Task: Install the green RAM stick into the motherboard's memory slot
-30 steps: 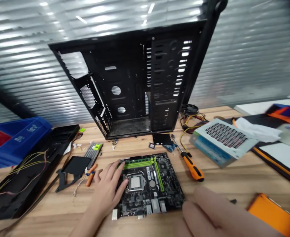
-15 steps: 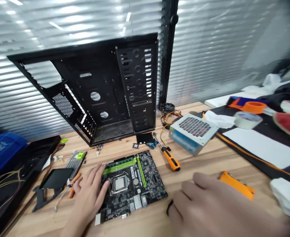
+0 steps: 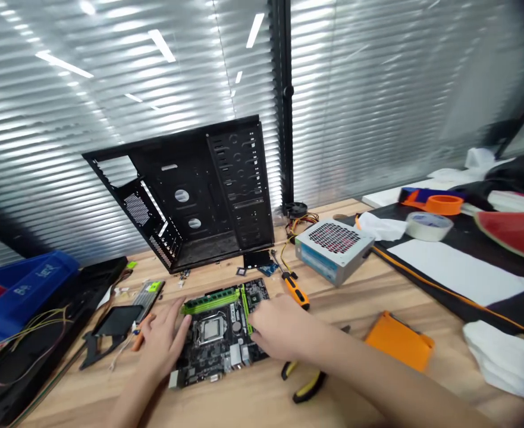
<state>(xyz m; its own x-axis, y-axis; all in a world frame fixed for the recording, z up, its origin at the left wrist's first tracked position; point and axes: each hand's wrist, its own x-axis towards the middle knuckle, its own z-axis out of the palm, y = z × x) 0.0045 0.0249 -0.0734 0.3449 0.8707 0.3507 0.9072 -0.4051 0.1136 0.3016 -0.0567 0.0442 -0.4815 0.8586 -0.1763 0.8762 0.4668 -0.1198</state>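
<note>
A motherboard [image 3: 219, 356] with green slots lies flat on the wooden table in front of me. A RAM stick [image 3: 212, 300] stands in a slot along its far side, and a square processor [image 3: 212, 329] sits in the socket. My left hand [image 3: 166, 333] rests at the board's left edge, fingers apart and holding nothing. Over the board's right part, my right hand [image 3: 279, 327] is closed beside the green expansion slot [image 3: 245, 309]. Its fingertips are curled under, so whatever they hold is hidden. Yellow-black pliers [image 3: 308, 389] lie partly under my right forearm.
Behind the board stands an open black computer case [image 3: 199, 220]. A power supply [image 3: 333, 249] and an orange screwdriver [image 3: 295, 290] lie to its right. Farther right are an orange box [image 3: 399, 342] and tape [image 3: 429, 226]. A black bracket [image 3: 110, 333] lies left.
My right hand has moved left from the table onto the motherboard's right part, uncovering the pliers' handles. My left hand stays at the board's left edge. The camera view has shifted.
</note>
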